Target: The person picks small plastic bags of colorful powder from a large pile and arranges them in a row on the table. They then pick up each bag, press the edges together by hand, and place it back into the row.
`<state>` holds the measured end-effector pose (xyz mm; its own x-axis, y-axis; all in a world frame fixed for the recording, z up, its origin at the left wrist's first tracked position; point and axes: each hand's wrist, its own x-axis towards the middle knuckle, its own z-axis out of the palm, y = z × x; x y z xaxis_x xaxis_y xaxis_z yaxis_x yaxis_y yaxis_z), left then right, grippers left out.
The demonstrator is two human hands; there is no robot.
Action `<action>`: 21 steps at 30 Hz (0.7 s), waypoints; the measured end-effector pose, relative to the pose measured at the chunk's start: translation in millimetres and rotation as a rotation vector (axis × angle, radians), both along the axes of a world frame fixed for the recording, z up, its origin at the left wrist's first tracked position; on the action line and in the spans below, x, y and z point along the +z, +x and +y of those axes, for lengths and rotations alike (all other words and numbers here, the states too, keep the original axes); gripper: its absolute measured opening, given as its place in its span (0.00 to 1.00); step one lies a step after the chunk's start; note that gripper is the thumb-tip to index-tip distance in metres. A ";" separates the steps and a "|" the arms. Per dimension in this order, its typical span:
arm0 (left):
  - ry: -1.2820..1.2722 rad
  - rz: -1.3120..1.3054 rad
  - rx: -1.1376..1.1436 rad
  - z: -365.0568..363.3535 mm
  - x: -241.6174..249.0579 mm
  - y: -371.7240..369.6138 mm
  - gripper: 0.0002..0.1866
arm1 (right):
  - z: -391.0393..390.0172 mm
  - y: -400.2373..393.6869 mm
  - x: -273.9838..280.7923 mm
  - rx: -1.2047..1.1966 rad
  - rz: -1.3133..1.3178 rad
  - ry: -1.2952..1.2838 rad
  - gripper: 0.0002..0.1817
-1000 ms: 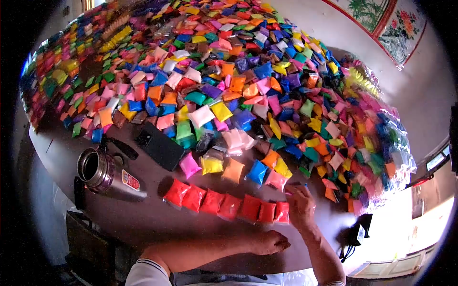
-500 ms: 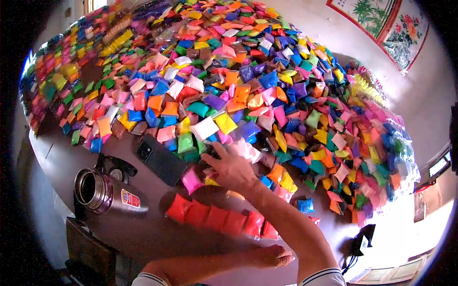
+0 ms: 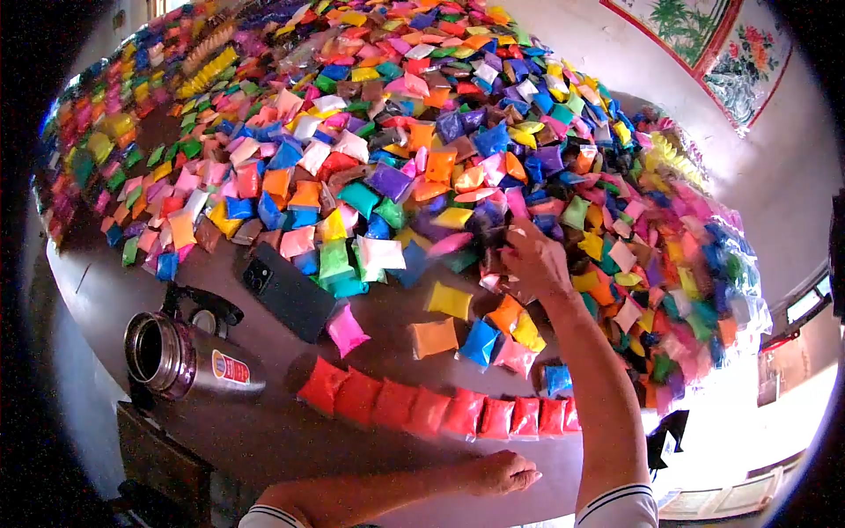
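Note:
My right hand (image 3: 534, 260) reaches into the near edge of a big heap of small coloured packets (image 3: 387, 179). Its fingers curl down among the packets; whatever they grip is hidden and blurred. Just left of and below it lie a yellow packet (image 3: 450, 300), an orange packet (image 3: 435, 337) and a blue packet (image 3: 479, 342). A curved row of red packets (image 3: 465, 414) runs along the table closer to me. My left hand (image 3: 505, 473) rests closed below that row, and the inside of its fist does not show.
A black phone (image 3: 286, 295) lies left of the loose packets, with a pink packet (image 3: 348, 330) at its lower corner. An open steel flask (image 3: 189, 356) lies on the left of the table. Another blue packet (image 3: 557, 379) sits beside my right forearm.
My right hand has moved right and away from me, its spread fingers now curled. Several packets near the heap's edge have shifted, baring some table. My left hand has barely moved.

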<state>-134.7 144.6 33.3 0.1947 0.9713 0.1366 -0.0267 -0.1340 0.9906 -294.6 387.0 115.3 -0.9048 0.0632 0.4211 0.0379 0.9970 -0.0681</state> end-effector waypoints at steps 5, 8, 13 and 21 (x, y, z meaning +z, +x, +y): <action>0.048 0.030 0.039 -0.5 2.1 -3.4 0.20 | 2.0 6.8 24.2 -0.198 0.141 -0.086 0.09; 0.025 0.113 0.008 -3.6 8.5 -10.2 0.19 | -2.4 -5.0 19.5 -0.133 0.287 -0.114 0.05; 0.000 0.019 0.001 -0.8 6.9 -5.6 0.17 | -60.9 -37.5 33.6 0.019 0.172 -0.237 0.11; 0.278 -0.176 0.523 -29.3 35.0 5.9 0.14 | -148.3 -133.0 11.9 0.278 0.235 -0.179 0.13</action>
